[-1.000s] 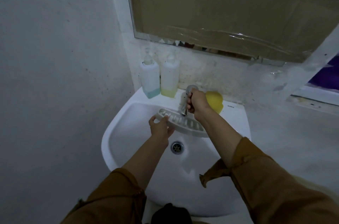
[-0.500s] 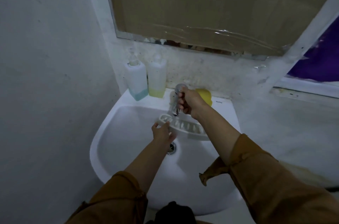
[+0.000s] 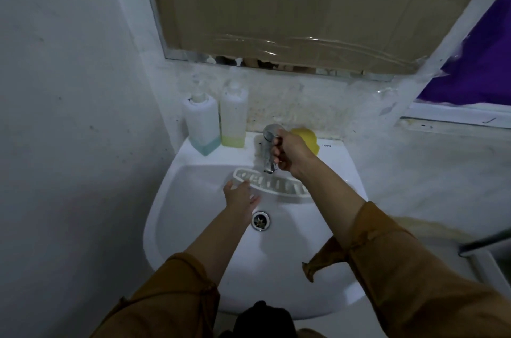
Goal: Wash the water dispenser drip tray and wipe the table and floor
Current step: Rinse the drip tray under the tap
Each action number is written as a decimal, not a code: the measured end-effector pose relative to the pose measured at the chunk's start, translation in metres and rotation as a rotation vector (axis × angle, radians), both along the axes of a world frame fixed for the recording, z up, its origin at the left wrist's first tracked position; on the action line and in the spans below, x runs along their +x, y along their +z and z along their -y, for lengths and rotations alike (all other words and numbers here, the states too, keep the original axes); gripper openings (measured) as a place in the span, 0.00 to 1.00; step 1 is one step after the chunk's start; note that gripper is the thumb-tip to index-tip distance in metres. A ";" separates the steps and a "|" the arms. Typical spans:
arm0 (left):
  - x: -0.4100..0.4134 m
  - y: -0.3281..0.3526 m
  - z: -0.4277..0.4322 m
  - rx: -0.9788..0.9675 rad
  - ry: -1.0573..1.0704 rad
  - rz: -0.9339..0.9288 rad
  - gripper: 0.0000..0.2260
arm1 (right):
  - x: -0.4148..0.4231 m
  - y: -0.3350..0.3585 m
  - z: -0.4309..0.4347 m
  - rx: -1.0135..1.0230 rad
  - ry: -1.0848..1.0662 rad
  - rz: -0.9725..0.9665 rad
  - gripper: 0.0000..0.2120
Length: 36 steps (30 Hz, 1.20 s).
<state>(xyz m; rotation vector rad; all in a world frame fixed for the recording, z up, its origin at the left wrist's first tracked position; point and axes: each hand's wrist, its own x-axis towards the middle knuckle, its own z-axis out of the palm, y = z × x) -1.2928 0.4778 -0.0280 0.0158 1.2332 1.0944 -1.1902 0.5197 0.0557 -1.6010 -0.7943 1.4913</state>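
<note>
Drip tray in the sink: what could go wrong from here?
1. The left hand meets the tray only at its left end, grip unclear; water from the faucet could tip it into the sink.
2. The right hand grips the faucet just above the tray; a strong flow may splash off it.
3. The right sleeve's loose cuff hangs over the sink and may get wet.

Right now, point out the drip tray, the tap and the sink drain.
drip tray point(image 3: 276, 186): head view, on its slotted top.
tap point(image 3: 266, 153): head view, on the chrome spout.
sink drain point(image 3: 260, 220): head view, on the metal strainer.
</note>
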 end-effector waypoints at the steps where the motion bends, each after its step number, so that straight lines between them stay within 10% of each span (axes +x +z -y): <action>1: -0.007 0.000 0.000 -0.002 0.024 -0.003 0.26 | -0.002 0.000 0.000 -0.002 -0.011 0.002 0.16; 21: -0.054 0.002 0.001 0.025 0.157 -0.174 0.25 | -0.009 -0.003 0.004 0.020 -0.113 -0.054 0.18; 30: -0.034 -0.004 0.004 0.149 -0.080 -0.549 0.22 | -0.009 -0.017 0.023 0.055 -0.063 0.053 0.20; 36: -0.035 -0.010 0.009 0.098 -0.026 -0.305 0.23 | -0.020 -0.065 0.064 0.329 0.040 0.419 0.21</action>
